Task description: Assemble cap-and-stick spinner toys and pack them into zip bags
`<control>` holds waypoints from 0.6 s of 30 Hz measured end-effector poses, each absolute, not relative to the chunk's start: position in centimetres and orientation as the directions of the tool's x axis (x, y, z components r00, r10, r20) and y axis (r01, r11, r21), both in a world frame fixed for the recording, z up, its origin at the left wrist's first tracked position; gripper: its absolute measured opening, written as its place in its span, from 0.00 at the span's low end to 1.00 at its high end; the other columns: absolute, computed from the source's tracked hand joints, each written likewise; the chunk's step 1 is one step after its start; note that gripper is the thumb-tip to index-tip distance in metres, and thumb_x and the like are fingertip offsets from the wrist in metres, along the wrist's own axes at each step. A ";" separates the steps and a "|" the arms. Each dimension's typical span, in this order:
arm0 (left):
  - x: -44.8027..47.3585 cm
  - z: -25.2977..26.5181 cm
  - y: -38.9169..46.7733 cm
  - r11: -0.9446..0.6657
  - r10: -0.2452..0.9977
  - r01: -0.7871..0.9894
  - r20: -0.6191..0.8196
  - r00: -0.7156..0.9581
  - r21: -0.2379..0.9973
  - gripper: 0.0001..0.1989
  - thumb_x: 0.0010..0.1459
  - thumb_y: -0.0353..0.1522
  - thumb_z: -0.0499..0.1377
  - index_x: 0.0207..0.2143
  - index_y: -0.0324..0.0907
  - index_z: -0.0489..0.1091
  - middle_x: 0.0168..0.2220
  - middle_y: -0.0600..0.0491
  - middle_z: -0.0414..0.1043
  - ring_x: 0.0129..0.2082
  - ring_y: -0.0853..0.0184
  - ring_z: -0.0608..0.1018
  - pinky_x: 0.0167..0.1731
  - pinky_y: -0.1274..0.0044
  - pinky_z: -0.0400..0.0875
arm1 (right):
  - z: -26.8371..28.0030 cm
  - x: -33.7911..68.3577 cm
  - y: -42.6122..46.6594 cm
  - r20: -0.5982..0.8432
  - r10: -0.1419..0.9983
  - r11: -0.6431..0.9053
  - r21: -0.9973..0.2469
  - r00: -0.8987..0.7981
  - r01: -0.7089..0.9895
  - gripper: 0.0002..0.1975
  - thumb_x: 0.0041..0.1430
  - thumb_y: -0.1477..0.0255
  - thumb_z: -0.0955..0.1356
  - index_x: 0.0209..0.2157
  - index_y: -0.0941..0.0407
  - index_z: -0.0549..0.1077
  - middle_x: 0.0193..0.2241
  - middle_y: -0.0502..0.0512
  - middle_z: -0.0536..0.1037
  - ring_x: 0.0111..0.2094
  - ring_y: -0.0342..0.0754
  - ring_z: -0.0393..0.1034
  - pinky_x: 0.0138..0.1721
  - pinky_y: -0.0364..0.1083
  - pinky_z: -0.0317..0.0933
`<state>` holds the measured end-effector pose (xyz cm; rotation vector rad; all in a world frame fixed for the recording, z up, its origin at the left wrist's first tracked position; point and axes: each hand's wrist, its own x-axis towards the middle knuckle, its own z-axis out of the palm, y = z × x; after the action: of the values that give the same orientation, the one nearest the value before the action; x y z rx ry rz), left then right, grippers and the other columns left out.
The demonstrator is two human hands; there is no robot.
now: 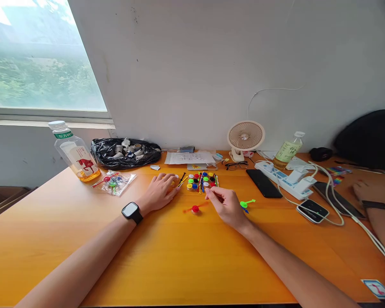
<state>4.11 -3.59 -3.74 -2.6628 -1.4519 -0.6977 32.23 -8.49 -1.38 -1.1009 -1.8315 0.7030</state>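
My left hand (160, 191) lies flat on the table with its fingers stretched out, touching or covering a few small pieces beside a yellow-and-black stick (181, 179). My right hand (227, 207) is closed, thumb and fingertips pressed together; whether anything is between them is hidden. Just left of it stands a small red spinner (195, 209) on a pale base, its thin red arm blurred by motion. Beyond both hands sit rows of coloured round pieces (192, 182) with several thin sticks (201, 184) among them. A green arrow piece (244, 204) with a blue arrow lies right of my right hand.
At left are a tea bottle (80, 156), a clear bag (114, 183) of coloured parts and a black plastic bag (126, 158). A fan (245, 136), phone (263, 184), power strip (284, 179) and cables stand at right. Another person's arm (377, 214) rests at far right.
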 end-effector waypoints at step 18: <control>5.6 -2.0 -4.6 -0.639 0.685 0.767 0.409 0.603 -0.062 0.14 0.72 0.32 0.53 0.41 0.45 0.79 0.53 0.46 0.77 0.55 0.50 0.71 0.54 0.55 0.66 | -1.3 32.2 -8.7 0.379 0.888 0.458 -0.771 -0.259 0.443 0.25 0.71 0.54 0.64 0.26 0.56 0.74 0.19 0.47 0.60 0.23 0.43 0.51 0.26 0.46 0.44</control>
<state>5.61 -4.63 -1.99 -2.5994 -1.1971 -0.5170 32.17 -8.73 -1.27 -1.1208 -1.8761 0.6753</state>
